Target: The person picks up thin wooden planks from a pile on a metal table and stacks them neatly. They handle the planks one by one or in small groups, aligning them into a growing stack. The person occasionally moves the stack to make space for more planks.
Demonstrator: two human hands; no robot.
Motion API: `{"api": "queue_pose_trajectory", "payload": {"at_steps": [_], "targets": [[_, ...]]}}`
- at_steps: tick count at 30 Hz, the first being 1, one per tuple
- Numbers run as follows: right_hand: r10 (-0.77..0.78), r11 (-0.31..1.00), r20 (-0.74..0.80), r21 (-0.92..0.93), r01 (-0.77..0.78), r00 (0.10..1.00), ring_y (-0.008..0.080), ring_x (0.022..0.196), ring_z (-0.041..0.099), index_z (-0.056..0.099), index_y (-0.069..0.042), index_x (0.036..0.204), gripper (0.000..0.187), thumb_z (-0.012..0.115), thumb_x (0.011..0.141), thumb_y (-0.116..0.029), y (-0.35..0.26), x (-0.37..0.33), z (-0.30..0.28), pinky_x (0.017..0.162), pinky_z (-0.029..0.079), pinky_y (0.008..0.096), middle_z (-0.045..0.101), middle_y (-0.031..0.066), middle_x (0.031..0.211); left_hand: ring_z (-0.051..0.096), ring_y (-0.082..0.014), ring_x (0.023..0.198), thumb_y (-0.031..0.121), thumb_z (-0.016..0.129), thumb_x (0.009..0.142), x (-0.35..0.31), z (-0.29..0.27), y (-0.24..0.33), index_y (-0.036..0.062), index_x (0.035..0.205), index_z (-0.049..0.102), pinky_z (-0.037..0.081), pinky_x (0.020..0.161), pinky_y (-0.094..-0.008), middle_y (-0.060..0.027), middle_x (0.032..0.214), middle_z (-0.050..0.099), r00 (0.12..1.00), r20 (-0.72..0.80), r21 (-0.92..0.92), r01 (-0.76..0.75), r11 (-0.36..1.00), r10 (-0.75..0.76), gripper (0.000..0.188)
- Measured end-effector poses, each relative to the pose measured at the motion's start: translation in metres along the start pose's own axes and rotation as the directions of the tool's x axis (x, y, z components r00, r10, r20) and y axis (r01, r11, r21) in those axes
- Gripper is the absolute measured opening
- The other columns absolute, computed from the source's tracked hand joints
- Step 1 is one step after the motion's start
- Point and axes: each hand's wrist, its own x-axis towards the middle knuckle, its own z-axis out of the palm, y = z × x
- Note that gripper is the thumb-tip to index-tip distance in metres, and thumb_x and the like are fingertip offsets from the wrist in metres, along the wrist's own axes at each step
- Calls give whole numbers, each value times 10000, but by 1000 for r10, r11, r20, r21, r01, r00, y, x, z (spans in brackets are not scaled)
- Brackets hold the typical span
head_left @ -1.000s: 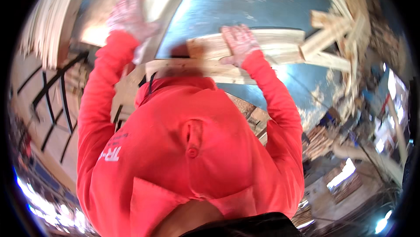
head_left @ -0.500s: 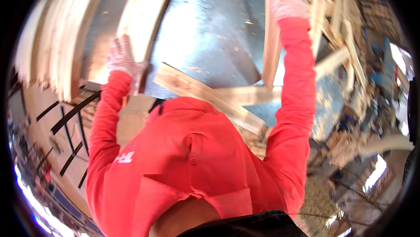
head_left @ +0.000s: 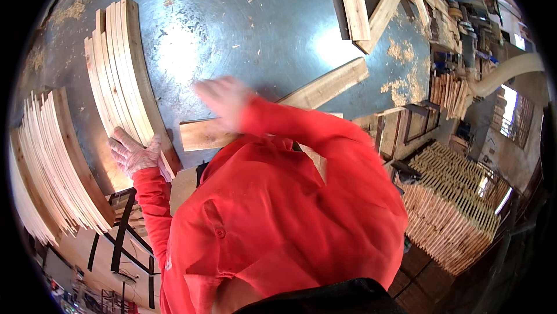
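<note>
My left hand (head_left: 134, 153), gloved in a pale glove, rests over the near end of a row of wooden boards (head_left: 130, 76). Its fingers are spread, with the thumb toward the row's right side. Smeared by motion, my right hand (head_left: 223, 98) is above the blue-grey tabletop (head_left: 232, 30), right of that row. Whether its fingers are closed cannot be seen. Just below it a single board (head_left: 203, 135) lies at the table's near edge, partly covered by my right arm. Another loose board (head_left: 328, 83) lies slantwise to the right.
A second row of boards (head_left: 61, 157) overhangs the near edge at the far left. Several boards (head_left: 355, 1) lie crossed at the far right, near scattered sawdust (head_left: 400, 91). A tall stack of wood pieces (head_left: 449, 204) stands right of me, and a pale hose (head_left: 505, 73) is beyond.
My right hand has left the long board at the right and swung left across my front. The view has shifted, and my left hand stays at the near end of the board row.
</note>
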Motion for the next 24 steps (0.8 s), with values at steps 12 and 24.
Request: {"api": "queue_pose_trajectory", "payload": {"at_steps": [12, 24], "targets": [[279, 889, 114, -407, -211, 954, 356, 1314, 438, 374, -153, 1460, 752, 689, 793, -301, 140, -250, 36, 1143, 280, 514, 494, 135, 1374, 121, -437, 1460, 657, 682, 720, 20, 31, -16, 153, 1558, 74, 186, 1159, -536, -261, 1588, 94, 969, -231, -35, -97, 995, 87, 1152], [436, 816, 500, 132, -563, 749, 354, 1251, 485, 239, -119, 1529, 1006, 798, 722, -338, 158, -161, -96, 1065, 393, 403, 495, 197, 1342, 122, -468, 1454, 639, 692, 708, 5, 23, -21, 180, 1564, 66, 169, 1158, -553, -237, 1604, 57, 992, -124, -56, -1, 998, -6, 1155]]}}
